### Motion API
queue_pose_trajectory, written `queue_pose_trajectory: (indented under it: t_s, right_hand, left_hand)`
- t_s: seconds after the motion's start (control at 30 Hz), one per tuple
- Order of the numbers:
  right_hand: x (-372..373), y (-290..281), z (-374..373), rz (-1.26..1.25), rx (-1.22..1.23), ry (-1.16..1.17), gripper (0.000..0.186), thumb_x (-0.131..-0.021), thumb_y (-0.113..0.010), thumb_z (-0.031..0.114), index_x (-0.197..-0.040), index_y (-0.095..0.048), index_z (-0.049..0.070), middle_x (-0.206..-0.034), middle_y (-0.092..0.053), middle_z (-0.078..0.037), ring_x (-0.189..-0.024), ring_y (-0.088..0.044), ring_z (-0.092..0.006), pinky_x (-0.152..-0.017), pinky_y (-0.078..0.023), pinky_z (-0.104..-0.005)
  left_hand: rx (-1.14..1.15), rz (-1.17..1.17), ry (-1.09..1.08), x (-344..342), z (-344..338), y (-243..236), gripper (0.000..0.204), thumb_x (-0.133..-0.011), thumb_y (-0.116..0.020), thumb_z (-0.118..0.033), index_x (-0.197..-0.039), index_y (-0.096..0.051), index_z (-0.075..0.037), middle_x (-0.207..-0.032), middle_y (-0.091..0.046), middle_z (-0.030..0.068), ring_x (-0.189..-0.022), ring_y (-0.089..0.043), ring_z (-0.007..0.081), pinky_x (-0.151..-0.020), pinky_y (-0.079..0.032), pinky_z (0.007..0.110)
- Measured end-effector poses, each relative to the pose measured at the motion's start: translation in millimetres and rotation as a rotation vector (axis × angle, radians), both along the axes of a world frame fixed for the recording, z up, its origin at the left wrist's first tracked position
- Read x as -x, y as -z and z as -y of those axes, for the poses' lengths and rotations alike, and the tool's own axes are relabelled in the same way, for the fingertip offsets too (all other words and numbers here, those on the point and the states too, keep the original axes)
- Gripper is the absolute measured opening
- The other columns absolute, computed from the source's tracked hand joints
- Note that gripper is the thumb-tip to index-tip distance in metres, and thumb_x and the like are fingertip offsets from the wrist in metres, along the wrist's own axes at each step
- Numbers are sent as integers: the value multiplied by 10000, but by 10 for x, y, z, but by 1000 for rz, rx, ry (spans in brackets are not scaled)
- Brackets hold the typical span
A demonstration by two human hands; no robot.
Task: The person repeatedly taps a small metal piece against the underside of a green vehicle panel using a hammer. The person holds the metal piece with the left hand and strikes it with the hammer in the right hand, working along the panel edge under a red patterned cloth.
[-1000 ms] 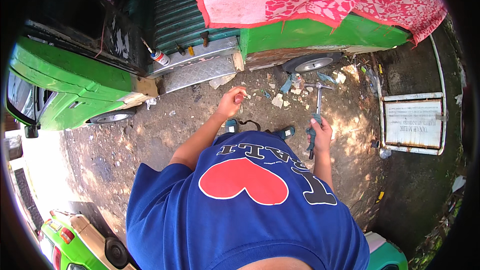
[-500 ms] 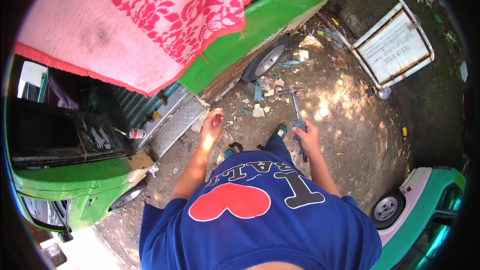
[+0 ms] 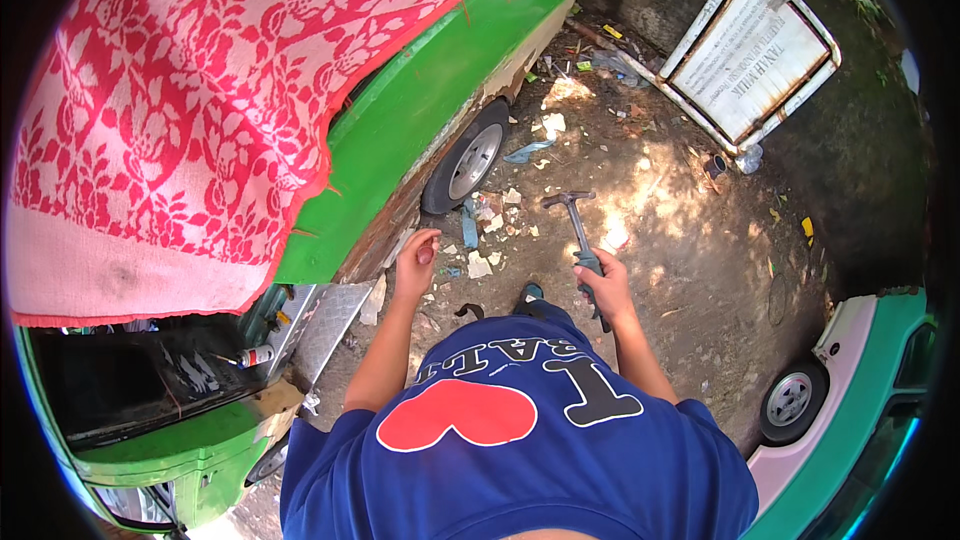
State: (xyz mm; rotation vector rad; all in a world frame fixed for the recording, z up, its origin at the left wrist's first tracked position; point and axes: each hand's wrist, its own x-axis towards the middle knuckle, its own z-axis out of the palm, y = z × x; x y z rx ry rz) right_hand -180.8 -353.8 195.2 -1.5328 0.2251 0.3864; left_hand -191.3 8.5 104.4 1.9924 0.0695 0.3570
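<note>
My right hand (image 3: 607,286) is closed round the dark wrapped grip of a hammer (image 3: 577,225). The hammer points away from me over the dirt ground, its metal head at the far end. On the left, my left hand (image 3: 417,262) is raised with curled fingers, near the wheel (image 3: 473,159) of a green vehicle (image 3: 410,105). Whether anything small sits in that curled hand, I cannot make out. A red and pink patterned cloth (image 3: 200,110) drapes over the vehicle.
Paint flakes and scraps (image 3: 480,265) litter the ground by the wheel. A metal step plate (image 3: 330,325) juts out at left, near a spray can (image 3: 257,355). A framed white sign (image 3: 745,55) leans at far right; a pink and teal car (image 3: 850,390) stands near right.
The view has shifted, so the green vehicle, its wheel and the cloth now lie further left and lower. The hammer stays in my right hand, slightly further left; my left hand remains curled.
</note>
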Motion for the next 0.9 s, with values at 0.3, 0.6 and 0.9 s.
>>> queue_pose_trajectory:
  t_s: [0.3,0.6,0.9]
  right_hand:
    - [-1007,-112,420,0,112,-144,254,-851,-698,88,-1091,-623,54,-753,-570,37,-572,-501,-47,-490,-391,-232]
    - [-1848,-164,238,-53,140,-98,238,-862,-692,117,-1084,-617,75,-713,-564,37,-540,-501,-51,-447,-377,-225]
    - [-2518,-344,154,-102,223,-71,276,-850,-694,83,-1112,-622,39,-732,-579,35,-574,-529,-58,-476,-399,-230]
  left_hand:
    - [38,-83,83,-1014,566,-70,255,-877,-710,-1,-1128,-704,-46,-1120,-620,90,-974,-637,199,-868,-516,309]
    - [9,43,41,-2147,550,31,204,-895,-715,-65,-1095,-695,-29,-1138,-671,134,-1069,-653,257,-936,-499,350]
    - [-13,65,-75,-3270,541,540,231,-867,-728,-58,-1097,-716,-75,-1175,-651,127,-1054,-649,302,-911,-509,363]
